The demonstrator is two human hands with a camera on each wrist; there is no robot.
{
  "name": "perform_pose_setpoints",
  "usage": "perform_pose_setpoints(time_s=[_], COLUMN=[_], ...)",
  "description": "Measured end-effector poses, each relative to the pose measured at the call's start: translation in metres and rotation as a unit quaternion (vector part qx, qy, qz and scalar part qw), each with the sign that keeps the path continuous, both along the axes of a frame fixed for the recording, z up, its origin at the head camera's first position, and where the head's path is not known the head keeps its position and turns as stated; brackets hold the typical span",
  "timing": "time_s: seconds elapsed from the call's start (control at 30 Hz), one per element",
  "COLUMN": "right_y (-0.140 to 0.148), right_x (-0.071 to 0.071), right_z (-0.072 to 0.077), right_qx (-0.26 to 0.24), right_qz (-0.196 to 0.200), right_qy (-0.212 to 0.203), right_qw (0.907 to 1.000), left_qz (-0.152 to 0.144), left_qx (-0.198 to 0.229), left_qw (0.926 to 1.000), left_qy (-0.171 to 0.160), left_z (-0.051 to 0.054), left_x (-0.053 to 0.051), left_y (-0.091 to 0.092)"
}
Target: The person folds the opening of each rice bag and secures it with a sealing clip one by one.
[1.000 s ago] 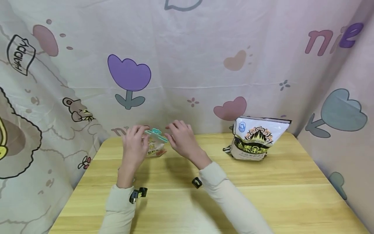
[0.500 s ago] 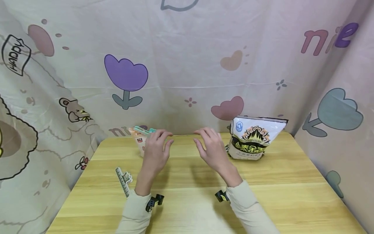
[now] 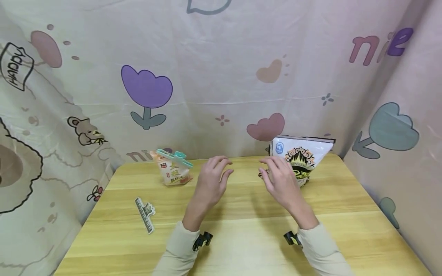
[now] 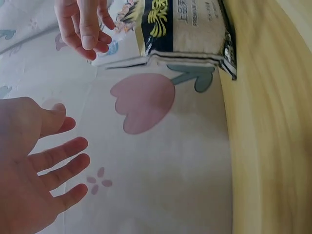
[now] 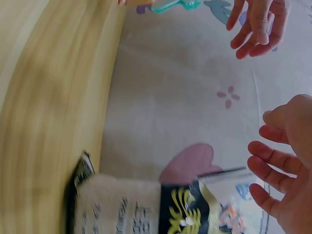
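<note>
Both hands are up over the table (image 3: 241,237), well apart, palms facing each other, fingers loosely bent and spread wide, holding nothing. The left hand (image 3: 208,180) is to the right of the small bag (image 3: 172,174), apart from it. The small bag stands at the back left of the table, and a teal clip (image 3: 176,158) sits across its top, sloping down to the right. The right hand (image 3: 281,180) is in front of the big bag (image 3: 305,156), hiding part of its printed front; I can't tell whether they touch. The big bag stands at the back right. Nearer the person, on the left, lies a piano-key clip (image 3: 145,215). A printed cloth (image 3: 207,76) hangs behind.
</note>
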State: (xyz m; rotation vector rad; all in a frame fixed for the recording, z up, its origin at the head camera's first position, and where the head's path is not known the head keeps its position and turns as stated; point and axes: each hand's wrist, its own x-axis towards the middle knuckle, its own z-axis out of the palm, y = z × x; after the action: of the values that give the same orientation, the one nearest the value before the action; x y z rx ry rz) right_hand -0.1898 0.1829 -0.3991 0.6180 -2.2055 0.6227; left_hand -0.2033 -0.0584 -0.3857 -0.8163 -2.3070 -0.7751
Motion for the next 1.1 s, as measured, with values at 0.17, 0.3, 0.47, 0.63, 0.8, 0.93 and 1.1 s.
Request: perform_pose_setpoints(time_s=[0.17, 0.3, 0.47, 0.63, 0.8, 0.93, 1.1], right_y=[0.025, 0.045, 0.075, 0.101, 0.116, 0.122, 0.124], right_x=[0.005, 0.008, 0.004, -0.007, -0.02, -0.028, -0.031], right_z=[0.005, 0.008, 0.021, 0.033, 0.038, 0.041, 0.043], right_qx=[-0.006, -0.019, -0.028, -0.025, -0.017, -0.02, -0.022], right_qz=[-0.012, -0.024, -0.058, -0.095, -0.104, -0.111, -0.12], right_qy=[0.014, 0.02, 0.043, 0.077, 0.072, 0.058, 0.037], right_qw=[0.9998, 0.9993, 0.997, 0.9922, 0.9918, 0.9919, 0.9918], left_qz=[-0.01, -0.007, -0.014, -0.02, -0.023, -0.022, -0.025], left_qx=[0.002, 0.001, -0.001, 0.006, 0.011, 0.011, 0.006], left_qw=[0.9999, 0.9998, 0.9997, 0.9996, 0.9996, 0.9996, 0.9994], left_qy=[0.012, 0.017, 0.018, 0.017, 0.014, 0.017, 0.023], left_z=[0.005, 0.009, 0.014, 0.02, 0.025, 0.03, 0.038], left_x=[-0.003, -0.005, -0.005, -0.004, -0.004, -0.005, -0.008], left_y=[0.016, 0.027, 0.039, 0.049, 0.056, 0.063, 0.074])
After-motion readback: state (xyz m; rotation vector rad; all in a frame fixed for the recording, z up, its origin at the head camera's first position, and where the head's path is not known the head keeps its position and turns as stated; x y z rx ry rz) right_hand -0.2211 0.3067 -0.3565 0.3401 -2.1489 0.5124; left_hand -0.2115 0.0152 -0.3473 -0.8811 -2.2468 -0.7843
